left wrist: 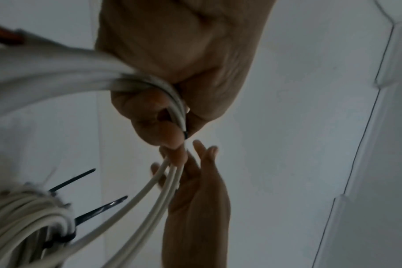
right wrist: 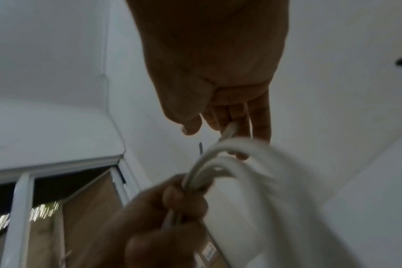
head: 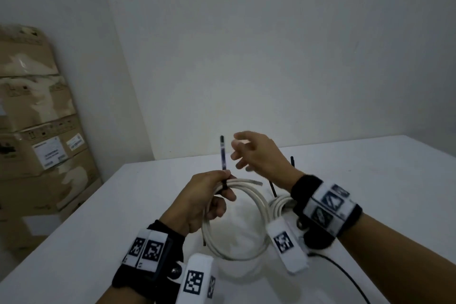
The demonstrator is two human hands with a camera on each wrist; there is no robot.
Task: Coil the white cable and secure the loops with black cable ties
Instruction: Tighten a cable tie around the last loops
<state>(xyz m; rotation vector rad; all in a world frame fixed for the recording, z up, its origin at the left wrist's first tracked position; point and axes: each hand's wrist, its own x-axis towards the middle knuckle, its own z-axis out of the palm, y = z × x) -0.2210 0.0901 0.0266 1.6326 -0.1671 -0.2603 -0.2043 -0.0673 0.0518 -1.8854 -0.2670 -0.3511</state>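
My left hand (head: 217, 192) grips the top of a coil of white cable (head: 256, 200) held above the table, fingers and thumb curled round the bundled loops (left wrist: 147, 85). A black cable tie (head: 223, 155) is wrapped round the loops at my fingers, and its long tail stands straight up. My right hand (head: 246, 153) hovers just right of that tail with fingers spread and holds nothing. In the right wrist view the open right hand's fingers (right wrist: 259, 116) point past the blurred coil (right wrist: 241, 163).
A second tied bundle of white cable (head: 281, 205) with black tie tails (left wrist: 99, 212) lies on the white table (head: 98, 229) under my right wrist. Cardboard boxes (head: 37, 131) are stacked against the wall at left. A black wire (head: 345, 269) runs off at lower right.
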